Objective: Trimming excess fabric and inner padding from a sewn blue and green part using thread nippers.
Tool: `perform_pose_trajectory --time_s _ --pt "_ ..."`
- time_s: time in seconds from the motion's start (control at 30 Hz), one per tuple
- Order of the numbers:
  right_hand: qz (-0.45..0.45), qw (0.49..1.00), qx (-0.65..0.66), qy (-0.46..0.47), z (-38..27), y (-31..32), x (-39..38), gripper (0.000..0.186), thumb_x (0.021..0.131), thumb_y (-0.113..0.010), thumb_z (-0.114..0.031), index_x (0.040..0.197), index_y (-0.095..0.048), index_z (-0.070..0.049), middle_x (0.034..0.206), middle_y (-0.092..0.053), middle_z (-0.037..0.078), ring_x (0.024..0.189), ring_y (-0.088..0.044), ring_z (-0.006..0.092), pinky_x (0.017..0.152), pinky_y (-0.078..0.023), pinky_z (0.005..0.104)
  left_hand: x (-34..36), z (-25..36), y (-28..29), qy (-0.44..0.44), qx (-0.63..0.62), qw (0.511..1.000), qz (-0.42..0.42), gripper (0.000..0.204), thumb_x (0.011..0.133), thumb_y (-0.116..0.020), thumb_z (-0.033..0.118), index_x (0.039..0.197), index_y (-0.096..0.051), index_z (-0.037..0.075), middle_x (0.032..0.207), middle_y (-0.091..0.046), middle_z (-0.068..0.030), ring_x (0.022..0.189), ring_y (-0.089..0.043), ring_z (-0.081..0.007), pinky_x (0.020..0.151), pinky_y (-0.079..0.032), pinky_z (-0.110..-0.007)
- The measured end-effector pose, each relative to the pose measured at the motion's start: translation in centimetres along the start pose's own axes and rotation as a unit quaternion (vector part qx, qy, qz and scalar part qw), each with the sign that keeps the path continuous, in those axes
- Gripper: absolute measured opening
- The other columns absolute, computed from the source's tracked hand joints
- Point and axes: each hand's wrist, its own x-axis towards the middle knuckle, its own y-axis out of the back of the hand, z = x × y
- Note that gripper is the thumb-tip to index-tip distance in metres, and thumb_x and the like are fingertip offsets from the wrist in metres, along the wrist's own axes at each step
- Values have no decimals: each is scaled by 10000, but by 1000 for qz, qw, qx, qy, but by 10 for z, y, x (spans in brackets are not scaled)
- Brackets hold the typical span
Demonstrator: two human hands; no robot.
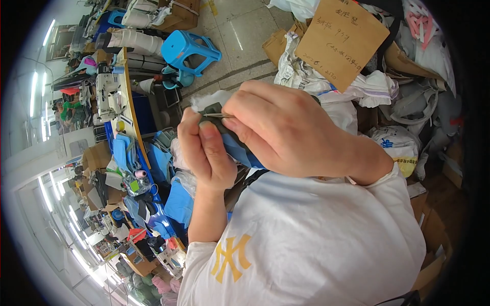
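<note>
Close in front of me, my left hand (206, 150) pinches a dark green fabric piece (210, 108) between thumb and fingers. White fluffy material (217, 98) shows behind the piece, and blue fabric (236, 149) hangs below it between my hands. My right hand (288, 125) is closed on slim metal tweezers (217, 115), whose tips lie against the green fabric by my left thumb. The right palm and most of the tool's length are hidden behind my fingers.
A blue plastic stool (186, 48) stands on the tiled floor ahead. Sewing machines (108, 92) and a wood-edged table (133, 117) with blue fabric pieces (178, 201) are at left. White sacks (395, 143) and a brown cardboard sheet (342, 43) lie at right.
</note>
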Motion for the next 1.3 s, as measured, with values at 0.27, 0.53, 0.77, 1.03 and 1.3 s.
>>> perform_pose_trajectory --time_s 0.27,0.53,0.77,1.03,1.3 --pt "107 993 35 46 15 -20 -7 128 823 -691 -44 930 -620 -38 840 -600 89 698 -627 271 589 -514 378 10 24 0 130 -34 991 8 266 1057 -445 197 1119 -538 -44 979 -597 -52 873 -513 -106 784 -416 -241" --pt "195 973 70 97 21 27 14 230 970 -663 -107 1153 -549 -25 1049 -613 22 752 -541 46 627 -433 184 -19 -15 -2 264 -134 954 51 203 1055 -465 177 1071 -551 -6 895 -554 15 812 -456 -43 725 -377 -196" --pt "30 969 237 -66 21 -5 9 348 872 -779 -143 1111 -543 -49 948 -656 20 822 -602 62 649 -483 217 -5 4 3 142 -134 980 -41 240 1054 -442 206 1041 -544 -10 955 -583 -33 838 -473 -63 760 -372 -207" --pt "124 963 220 -94 31 -4 15 197 906 -728 -86 983 -548 -63 909 -606 -10 787 -570 45 659 -455 207 -2 -1 7 105 -131 986 15 312 1042 -450 205 1034 -551 -90 1173 -652 -237 996 -638 -208 913 -497 -329" --pt "71 962 252 -77 25 -7 17 204 909 -734 -122 992 -558 -63 823 -574 -36 773 -557 37 682 -446 215 4 -5 19 114 -75 984 -114 148 891 -646 34 959 -527 -22 1244 -610 -207 1106 -590 -236 956 -452 -330"
